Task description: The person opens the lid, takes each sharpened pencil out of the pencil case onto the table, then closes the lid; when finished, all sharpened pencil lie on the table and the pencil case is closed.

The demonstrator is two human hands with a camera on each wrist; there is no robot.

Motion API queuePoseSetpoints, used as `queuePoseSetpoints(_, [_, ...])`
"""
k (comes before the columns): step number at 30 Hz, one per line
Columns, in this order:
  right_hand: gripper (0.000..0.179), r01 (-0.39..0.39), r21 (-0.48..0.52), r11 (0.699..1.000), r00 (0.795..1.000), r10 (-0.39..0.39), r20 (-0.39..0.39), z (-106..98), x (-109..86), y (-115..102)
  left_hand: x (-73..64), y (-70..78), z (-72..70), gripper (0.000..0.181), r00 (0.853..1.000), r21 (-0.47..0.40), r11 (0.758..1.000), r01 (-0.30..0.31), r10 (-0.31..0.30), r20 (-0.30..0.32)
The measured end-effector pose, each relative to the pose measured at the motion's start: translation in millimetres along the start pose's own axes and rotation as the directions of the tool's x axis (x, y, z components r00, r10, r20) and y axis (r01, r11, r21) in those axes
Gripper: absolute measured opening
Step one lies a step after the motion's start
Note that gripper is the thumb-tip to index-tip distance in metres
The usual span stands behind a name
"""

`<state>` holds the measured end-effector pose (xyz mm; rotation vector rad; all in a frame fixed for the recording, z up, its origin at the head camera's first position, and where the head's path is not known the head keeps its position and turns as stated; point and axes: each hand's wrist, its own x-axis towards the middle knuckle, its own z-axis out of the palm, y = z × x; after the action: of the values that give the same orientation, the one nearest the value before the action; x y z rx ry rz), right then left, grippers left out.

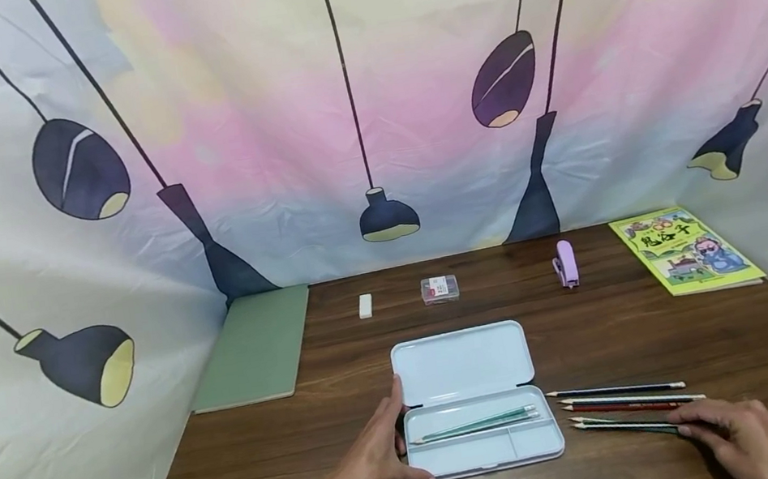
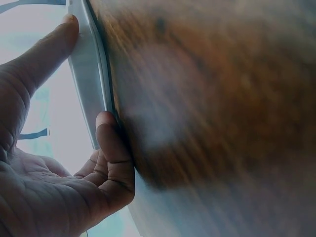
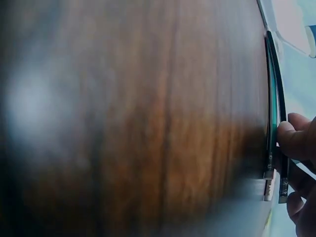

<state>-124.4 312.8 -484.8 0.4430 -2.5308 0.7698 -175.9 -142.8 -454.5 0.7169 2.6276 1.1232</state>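
Note:
A pale blue pencil case (image 1: 488,468) lies with its lid raised and folded back. Two green pencils (image 1: 476,425) rest in its long compartment, beside smaller front compartments. My left hand (image 1: 377,453) holds the case at its left side, thumb by the front corner and fingers up along the edge toward the hinge. To the right of the case, several pencils (image 1: 615,389) lie roughly side by side, points toward it. My right hand (image 1: 738,431) pinches a dark pencil (image 3: 282,94) near its eraser end; a green pencil (image 3: 272,98) lies right alongside.
Behind the case are a white eraser (image 1: 365,306), a small clear box (image 1: 439,289) with a label and a purple stapler (image 1: 566,263). A green notebook (image 1: 252,352) lies at the back left, a yellow illustrated book (image 1: 686,250) at the back right. Printed cloth (image 1: 294,121) walls the table.

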Motion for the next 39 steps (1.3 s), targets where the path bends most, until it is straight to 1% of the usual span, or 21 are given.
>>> queuePoseSetpoints(2, [0.044, 0.032, 0.016, 0.999, 0.999, -0.032, -0.008, 0.7, -1.0, -0.2, 0.0, -0.1, -0.2, 0.134, 1.000, 0.001, 1.000, 0.003, -0.003, 0.004])
queuePoseSetpoints(7, [0.046, 0.110, 0.016, 0.994, 0.994, -0.110, -0.018, 2.1, -3.6, -1.3, -0.7, -0.1, -0.9, 0.134, 1.000, 0.003, 1.000, 0.005, -0.005, 0.009])
queuePoseSetpoints(13, [0.048, 0.101, -0.076, 0.992, 0.995, -0.102, -0.008, 4.1, -2.2, 0.7, -1.1, -0.6, -3.3, 0.134, 1.000, 0.008, 1.000, -0.001, 0.001, -0.006])
queuePoseSetpoints(19, [0.047, 0.100, -0.025, 0.995, 0.995, -0.100, 0.004, 6.6, -2.5, 2.4, 0.0, -1.1, -4.6, 0.134, 1.000, 0.004, 1.000, 0.012, -0.012, 0.003])
queuePoseSetpoints(23, [0.047, 0.103, -0.010, 0.995, 0.995, -0.103, 0.011, 7.5, -2.8, 3.5, -0.3, -0.8, -3.9, 0.135, 1.000, 0.013, 1.000, 0.015, -0.016, 0.005])
queuePoseSetpoints(27, [0.045, 0.103, -0.051, 0.993, 0.995, -0.102, 0.015, 8.1, -0.7, 1.7, -0.8, -1.0, -2.6, 0.135, 1.000, 0.020, 0.999, 0.027, -0.027, 0.006])
queuePoseSetpoints(30, [0.043, 0.078, -0.125, 0.989, 0.997, -0.076, 0.021, 7.0, 5.4, -3.1, -1.2, -0.8, -1.2, 0.135, 0.999, 0.006, 0.999, 0.032, -0.033, 0.011])
queuePoseSetpoints(33, [0.039, 0.066, -0.168, 0.984, 0.998, -0.064, 0.013, 6.6, 16.3, -10.1, -0.8, -0.4, -0.5, 0.135, 0.999, 0.000, 1.000, 0.031, -0.031, 0.012])
queuePoseSetpoints(35, [0.036, 0.084, -0.169, 0.982, 0.996, -0.084, 0.008, 8.1, 26.0, -15.6, 0.0, -0.4, -0.6, 0.135, 0.999, 0.006, 1.000, 0.031, -0.031, 0.010])
queuePoseSetpoints(39, [0.031, 0.159, -0.141, 0.977, 0.987, -0.162, -0.009, 15.2, 49.2, -28.4, 2.3, -0.9, -0.8, 0.135, 1.000, 0.018, 1.000, 0.020, -0.021, 0.008])
